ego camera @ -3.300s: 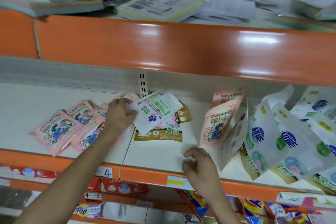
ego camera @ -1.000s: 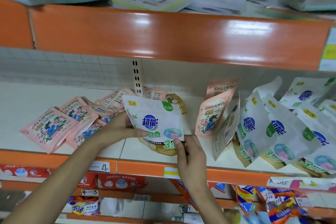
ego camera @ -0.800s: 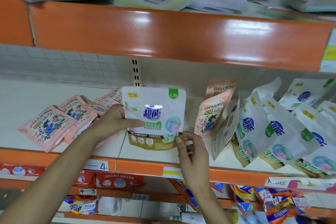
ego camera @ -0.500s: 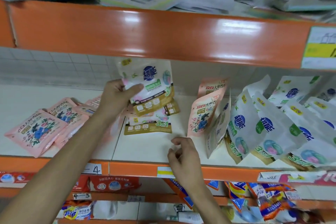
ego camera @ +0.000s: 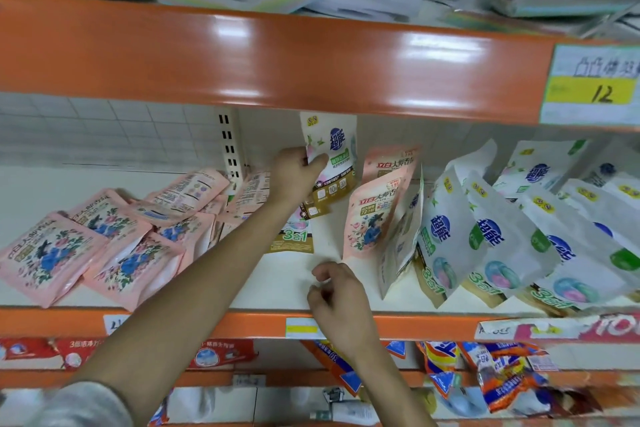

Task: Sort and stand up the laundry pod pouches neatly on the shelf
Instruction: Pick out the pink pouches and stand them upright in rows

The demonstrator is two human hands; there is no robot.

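My left hand grips a white and gold pouch upright by its left edge, high at the back of the shelf. My right hand hovers near the shelf's front edge, fingers loosely curled, holding nothing. A second white and gold pouch lies flat under my left forearm. Several pink floral pouches lie flat in a heap on the left. Two pink pouches stand in the middle. Several white pouches lean against each other on the right.
The orange upper shelf edge hangs low over the pouch I hold, with a yellow price label at its right end. A slotted metal upright stands at the back. Packets fill the shelf below.
My left hand has carried the white and gold pouch up and to the right, toward the back of the shelf. My right hand has let go of it and stays near the front edge.
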